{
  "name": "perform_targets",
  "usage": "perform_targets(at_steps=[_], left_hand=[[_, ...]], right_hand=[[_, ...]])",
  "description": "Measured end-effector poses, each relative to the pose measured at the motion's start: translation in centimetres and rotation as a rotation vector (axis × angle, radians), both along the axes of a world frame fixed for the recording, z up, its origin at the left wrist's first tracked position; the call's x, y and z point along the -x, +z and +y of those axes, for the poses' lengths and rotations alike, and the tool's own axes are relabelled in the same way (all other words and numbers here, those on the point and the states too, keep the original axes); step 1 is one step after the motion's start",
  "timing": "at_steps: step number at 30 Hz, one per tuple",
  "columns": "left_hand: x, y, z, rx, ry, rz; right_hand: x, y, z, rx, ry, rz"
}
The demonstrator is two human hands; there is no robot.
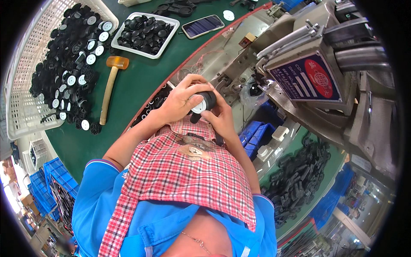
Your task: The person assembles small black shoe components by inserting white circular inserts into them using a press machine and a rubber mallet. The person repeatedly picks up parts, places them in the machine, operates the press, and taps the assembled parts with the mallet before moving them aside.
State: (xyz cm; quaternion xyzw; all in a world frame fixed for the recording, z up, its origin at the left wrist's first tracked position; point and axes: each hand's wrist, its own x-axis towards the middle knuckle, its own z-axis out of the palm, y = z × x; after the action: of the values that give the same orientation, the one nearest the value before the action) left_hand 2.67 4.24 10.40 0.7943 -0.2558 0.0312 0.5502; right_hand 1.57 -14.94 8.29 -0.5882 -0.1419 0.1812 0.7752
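Note:
Close in front of my apron, both hands are on a black caster wheel (208,101) with a white disc on its face. My left hand (182,102) wraps it from the left, its thumb by the white disc. From the right, my right hand (221,116) grips the wheel's edge, thumb underneath. A dark tab sticks out below the disc. A thin pale rod (171,85) shows beside my left knuckles; whether it joins the wheel is hidden.
A mallet (110,88) lies on the green table (132,85). Beyond are a white tray (157,55) of black caps, a phone (203,26) and a white basket (21,81) of black wheels. A metal machine (342,77) stands right, above blue bins (257,136) and a black parts pile (299,175).

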Motion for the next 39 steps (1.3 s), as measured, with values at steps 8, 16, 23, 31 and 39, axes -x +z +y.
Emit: perform_targets(at_steps=[8,16,23,31,39], left_hand=[[-0.6,-0.5,-1.5,0.072,-0.147,0.055],[-0.7,0.0,-2.6,0.116,-0.11,0.024],[-2.3,-2.4,-4.0,-0.046,0.041,0.365],[-9.2,-3.0,-10.5,-0.036,0.036,0.283],[-8.2,-7.6,-10.1,-0.127,0.081,0.411]], right_hand=[[0.4,1.5,-1.8,0.165,-0.044,-0.017],[1.2,1.9,-1.2,0.119,-0.172,-0.022],[-1.3,-1.3,-4.0,0.131,-0.321,0.027],[-4.6,-1.5,-7.5,-0.042,-0.602,0.204],[-4.8,-4.6,-7.9,-0.109,-0.693,0.331]])
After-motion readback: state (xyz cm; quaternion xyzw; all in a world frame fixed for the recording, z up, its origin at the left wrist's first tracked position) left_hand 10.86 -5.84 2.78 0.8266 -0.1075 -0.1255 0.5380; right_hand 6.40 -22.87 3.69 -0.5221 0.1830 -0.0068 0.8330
